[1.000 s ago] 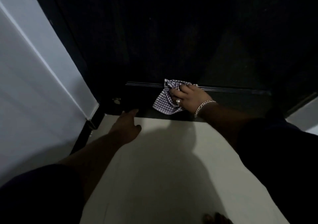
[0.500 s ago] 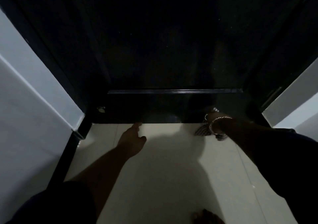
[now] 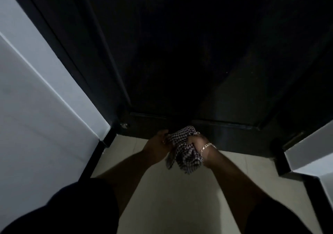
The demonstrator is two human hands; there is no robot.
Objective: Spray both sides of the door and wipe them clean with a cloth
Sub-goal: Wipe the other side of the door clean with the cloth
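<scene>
Wiping is appearing to be pausing low at the dark door [image 3: 180, 62], with left hand [image 3: 158, 147] and right hand [image 3: 196, 142] both gripping the bunched checked cloth [image 3: 182, 149] just near its bottom rail, no spray bottle showing, pale walls [image 3: 36, 98] crowding either side.

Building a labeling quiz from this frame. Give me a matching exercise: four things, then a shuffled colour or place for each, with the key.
Things:
1. door
2. cloth
3. bracelet
4. floor

Descriptions:
A. pale tiles underfoot
B. checked, held between both hands
C. black, fills the upper view
D. shiny chain on the right wrist

Pairs: 1-C, 2-B, 3-D, 4-A. The left hand and right hand both grip the cloth.
</scene>
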